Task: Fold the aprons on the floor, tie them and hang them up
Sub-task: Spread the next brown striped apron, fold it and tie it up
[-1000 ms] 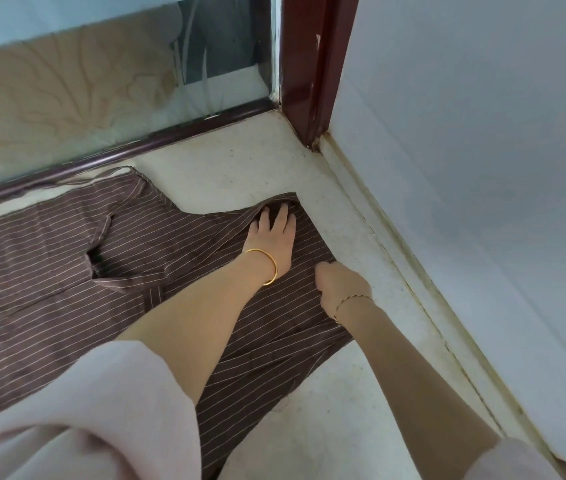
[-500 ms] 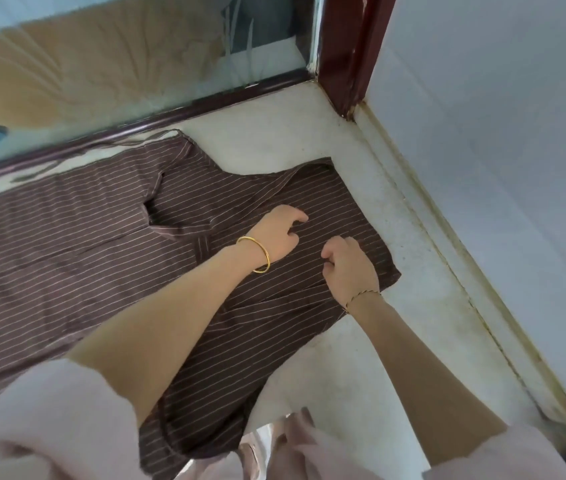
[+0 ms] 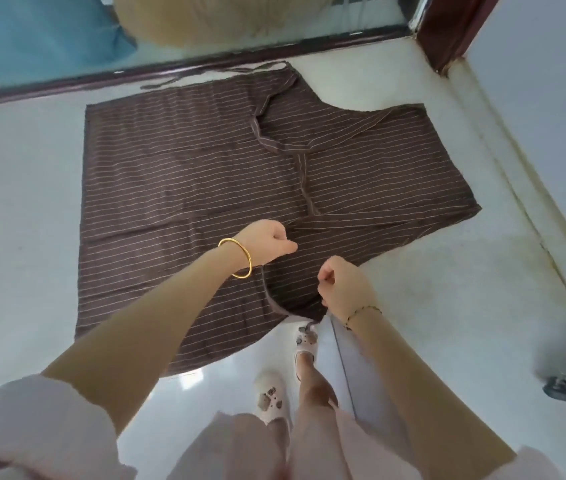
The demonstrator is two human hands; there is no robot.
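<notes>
Under your curled fingers (image 3: 283, 244) the apron (image 3: 188, 174) lies flat; can't tell if left hand (image 3: 267, 241) or right hand (image 3: 342, 285) pinches cloth. Pinch the edge by your thumbs, fold square.

Brown pinstriped fabric apron (image 3: 188, 174), spread flat on pale floor (image 3: 25, 202); left hand (image 3: 269, 241), gold bangle (image 3: 249, 263), curled over it; right hand (image 3: 342, 287) curled at its near edge
</notes>
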